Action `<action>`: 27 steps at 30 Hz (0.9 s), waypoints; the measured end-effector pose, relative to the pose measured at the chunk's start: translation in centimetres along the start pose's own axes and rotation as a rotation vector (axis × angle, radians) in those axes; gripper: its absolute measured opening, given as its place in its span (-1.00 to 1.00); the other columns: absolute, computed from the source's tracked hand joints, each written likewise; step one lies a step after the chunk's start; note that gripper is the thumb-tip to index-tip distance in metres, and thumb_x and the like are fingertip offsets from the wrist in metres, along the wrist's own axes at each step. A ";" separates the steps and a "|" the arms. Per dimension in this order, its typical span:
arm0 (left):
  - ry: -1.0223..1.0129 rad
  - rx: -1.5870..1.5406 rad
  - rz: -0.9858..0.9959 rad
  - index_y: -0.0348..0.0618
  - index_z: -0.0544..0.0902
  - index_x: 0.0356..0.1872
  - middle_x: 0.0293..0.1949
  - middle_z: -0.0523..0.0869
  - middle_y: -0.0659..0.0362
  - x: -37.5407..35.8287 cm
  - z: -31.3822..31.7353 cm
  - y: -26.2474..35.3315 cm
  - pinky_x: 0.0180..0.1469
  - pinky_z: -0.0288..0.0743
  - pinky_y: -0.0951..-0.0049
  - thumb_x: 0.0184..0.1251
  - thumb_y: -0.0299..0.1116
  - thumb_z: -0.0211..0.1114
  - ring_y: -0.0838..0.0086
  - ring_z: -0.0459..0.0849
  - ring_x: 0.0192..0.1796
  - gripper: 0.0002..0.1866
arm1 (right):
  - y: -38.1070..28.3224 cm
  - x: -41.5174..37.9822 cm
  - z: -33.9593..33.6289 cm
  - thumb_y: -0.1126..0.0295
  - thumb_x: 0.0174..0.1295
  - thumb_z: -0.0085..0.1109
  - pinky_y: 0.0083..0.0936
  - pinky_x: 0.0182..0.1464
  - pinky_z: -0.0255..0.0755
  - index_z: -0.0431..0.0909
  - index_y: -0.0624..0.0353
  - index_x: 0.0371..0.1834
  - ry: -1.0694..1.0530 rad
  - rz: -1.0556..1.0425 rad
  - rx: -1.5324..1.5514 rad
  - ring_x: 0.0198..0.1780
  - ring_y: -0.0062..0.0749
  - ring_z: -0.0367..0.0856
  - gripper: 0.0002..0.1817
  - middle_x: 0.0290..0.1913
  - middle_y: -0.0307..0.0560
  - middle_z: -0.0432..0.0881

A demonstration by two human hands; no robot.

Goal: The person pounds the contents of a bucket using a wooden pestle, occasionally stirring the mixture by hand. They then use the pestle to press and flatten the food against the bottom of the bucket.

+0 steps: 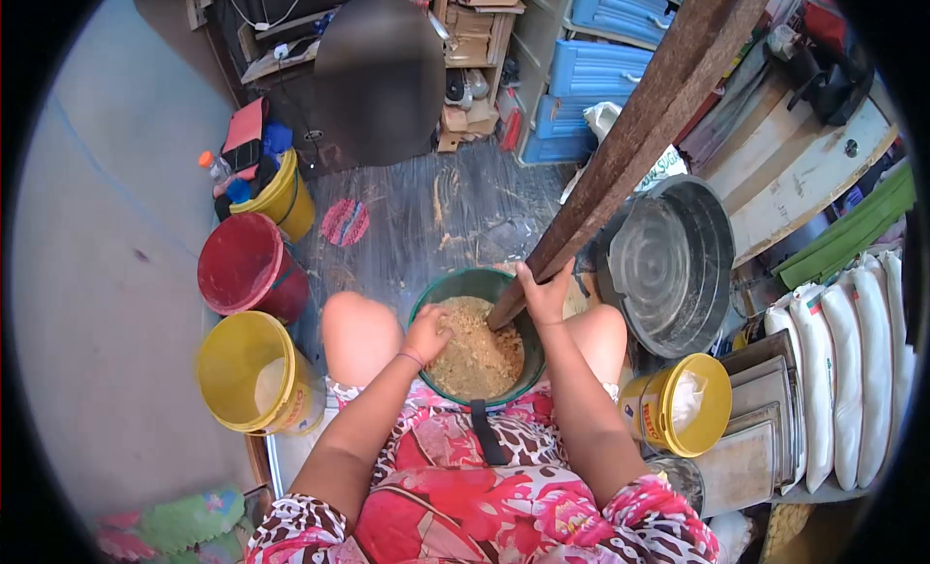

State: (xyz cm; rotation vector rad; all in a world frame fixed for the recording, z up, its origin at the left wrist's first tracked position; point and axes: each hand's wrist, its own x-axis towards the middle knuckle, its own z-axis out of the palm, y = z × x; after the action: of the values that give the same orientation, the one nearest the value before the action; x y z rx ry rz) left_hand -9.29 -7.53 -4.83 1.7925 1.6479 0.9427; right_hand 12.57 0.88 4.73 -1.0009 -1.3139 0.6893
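Observation:
Between my knees stands a green bucket (422, 380) holding a tan, crumbly mixture (470, 370). A long, thick wooden pole (620, 147) slants down from the upper right, its lower end in the mixture. My right hand (547, 295) is wrapped round this pole just above the bucket's rim. At the bucket's left side, my left hand (426, 335) is over the mixture, its fingers loosely bent and a little apart. I see nothing held in it. A dark strap (487, 433) hangs at the near side of the bucket.
Left of me are a red bucket (247, 264) and a yellow bucket (242, 365). To the right are a large black basin (668, 264), another yellow bucket (699, 404), stacked trays (741, 457) and white sacks (841, 370). Blue drawers (601, 70) stand at the back.

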 end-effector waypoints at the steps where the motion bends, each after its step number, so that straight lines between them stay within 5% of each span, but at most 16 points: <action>1: 0.001 0.008 -0.010 -0.18 0.56 -0.14 -0.01 0.51 -0.06 0.0 0.1 0.4 0.17 0.34 0.27 -0.01 -0.35 0.27 0.05 0.47 0.08 -0.65 | -0.4 0.4 -0.6 0.30 -0.01 0.39 -0.37 0.17 0.22 0.08 0.30 0.23 -0.049 -0.047 -0.154 0.10 -0.27 0.34 -0.19 0.08 0.02 0.33; 5: -0.025 0.076 -0.003 -0.16 0.56 -0.13 -0.01 0.52 -0.05 -0.1 0.4 0.6 0.16 0.35 0.24 0.01 -0.32 0.26 0.05 0.48 0.07 -0.66 | -3.5 2.7 -0.8 0.33 0.04 0.32 -0.39 0.15 0.21 -0.01 0.25 0.25 0.085 -0.098 0.162 0.07 -0.34 0.31 -0.20 0.05 -0.06 0.28; 8: -0.068 0.127 -0.031 -0.15 0.56 -0.12 -0.02 0.53 -0.05 0.4 -0.1 0.5 0.14 0.36 0.23 0.02 -0.32 0.24 0.06 0.49 0.06 -0.66 | -8.3 5.2 -1.4 0.34 0.08 0.27 -0.39 0.17 0.19 0.02 0.27 0.26 0.049 -0.348 0.182 0.09 -0.35 0.31 -0.25 0.08 -0.07 0.28; 12: -0.089 0.094 -0.041 -0.16 0.56 -0.13 -0.05 0.55 -0.04 -0.2 0.1 0.3 0.12 0.38 0.23 0.03 -0.33 0.23 0.07 0.52 0.03 -0.67 | -23.5 13.1 -1.4 0.35 0.15 0.15 -0.41 0.21 0.18 0.18 0.33 0.25 0.187 -0.522 0.054 0.08 -0.33 0.38 -0.39 0.08 -0.01 0.41; 13: -0.087 0.095 -0.054 -0.17 0.57 -0.15 -0.07 0.56 -0.05 -0.1 0.2 0.4 0.11 0.39 0.24 0.03 -0.33 0.22 0.07 0.53 0.02 -0.69 | -27.2 15.6 -2.4 0.22 0.19 0.13 -0.44 0.15 0.25 0.25 0.35 0.19 0.126 -0.642 -0.037 0.03 -0.34 0.43 -0.42 0.01 0.02 0.46; 15: -0.083 0.080 -0.052 -0.18 0.57 -0.15 -0.07 0.56 -0.05 -0.1 0.2 0.7 0.11 0.39 0.24 0.04 -0.33 0.22 0.07 0.52 0.02 -0.69 | -34.4 19.8 -3.6 0.10 0.24 0.00 -0.39 0.09 0.32 0.45 0.33 0.00 -0.047 -0.458 0.244 0.03 -0.25 0.47 -0.51 -0.10 0.07 0.53; 16: -0.069 0.070 -0.046 -0.18 0.57 -0.15 -0.07 0.56 -0.05 -0.2 0.0 0.7 0.12 0.39 0.24 0.04 -0.33 0.22 0.07 0.52 0.02 -0.69 | -39.6 17.9 -1.2 -0.06 0.13 0.15 -0.55 -0.29 0.48 0.47 0.32 -0.09 0.130 -0.448 0.555 -0.36 -0.36 0.59 -0.41 -0.31 0.01 0.57; 18: -0.057 0.066 -0.032 -0.20 0.57 -0.16 -0.09 0.56 -0.04 -0.3 0.2 0.4 0.10 0.39 0.26 0.04 -0.33 0.23 0.08 0.53 0.01 -0.70 | -39.3 18.5 -1.9 -0.08 0.10 0.16 -0.50 -0.27 0.45 0.47 0.29 -0.06 0.157 -0.601 0.296 -0.32 -0.37 0.57 -0.39 -0.30 -0.02 0.56; 20: -0.039 0.056 -0.011 -0.21 0.57 -0.18 -0.11 0.57 -0.04 -0.1 0.3 0.3 0.08 0.40 0.28 0.04 -0.34 0.24 0.10 0.54 -0.01 -0.70 | -39.4 20.0 -5.1 -0.09 0.09 0.17 -0.49 -0.24 0.44 0.46 0.30 0.01 -0.567 -0.792 0.278 -0.27 -0.37 0.56 -0.35 -0.28 -0.02 0.57; 21: -0.056 0.036 -0.034 -0.20 0.57 -0.16 -0.09 0.57 -0.04 -0.1 0.2 0.3 0.09 0.39 0.27 0.05 -0.32 0.23 0.09 0.53 0.01 -0.69 | -41.9 16.8 0.1 -0.08 0.10 0.16 -0.53 -0.35 0.45 0.50 0.26 -0.09 0.275 -0.314 0.292 -0.41 -0.44 0.56 -0.42 -0.40 -0.10 0.57; 22: -0.072 0.016 -0.056 -0.19 0.56 -0.14 -0.07 0.56 -0.05 -0.1 0.2 0.3 0.10 0.39 0.27 0.06 -0.31 0.22 0.08 0.52 0.03 -0.69 | -36.3 21.5 -3.8 0.13 0.25 -0.02 -0.37 0.14 0.30 0.50 0.32 -0.07 0.072 -0.308 0.322 0.06 -0.20 0.48 -0.57 -0.09 0.07 0.55; 24: -0.063 0.015 -0.065 -0.19 0.56 -0.14 -0.07 0.56 -0.06 -0.1 0.1 0.5 0.10 0.39 0.27 0.07 -0.31 0.21 0.07 0.52 0.03 -0.69 | -25.2 17.4 -3.2 0.34 0.11 0.22 -0.37 0.11 0.31 0.39 0.37 0.03 0.109 -0.658 -0.182 0.06 -0.19 0.48 -0.54 0.02 0.10 0.52; 25: -0.058 0.013 -0.072 -0.19 0.56 -0.14 -0.07 0.56 -0.06 -0.3 0.1 0.6 0.09 0.39 0.27 0.07 -0.30 0.21 0.07 0.53 0.02 -0.68 | -18.3 12.9 -1.2 0.34 0.08 0.25 -0.36 0.16 0.27 0.27 0.33 0.16 0.136 -0.286 -0.124 0.09 -0.17 0.44 -0.40 0.13 0.12 0.42; 27: -0.058 -0.066 -0.086 -0.19 0.56 -0.13 -0.07 0.56 -0.06 -0.2 0.1 0.9 0.09 0.39 0.27 0.08 -0.29 0.21 0.08 0.53 0.02 -0.68 | -3.2 4.3 1.8 0.37 0.00 0.35 -0.27 0.19 0.24 0.12 0.29 0.25 0.073 -0.254 -0.131 0.10 -0.17 0.41 -0.23 0.19 0.08 0.29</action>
State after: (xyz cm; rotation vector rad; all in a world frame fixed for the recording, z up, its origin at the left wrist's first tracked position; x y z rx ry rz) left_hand -8.60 -7.87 -4.24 1.6761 1.6260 0.8877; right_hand 11.13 3.57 9.44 -0.9334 -1.4055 0.3748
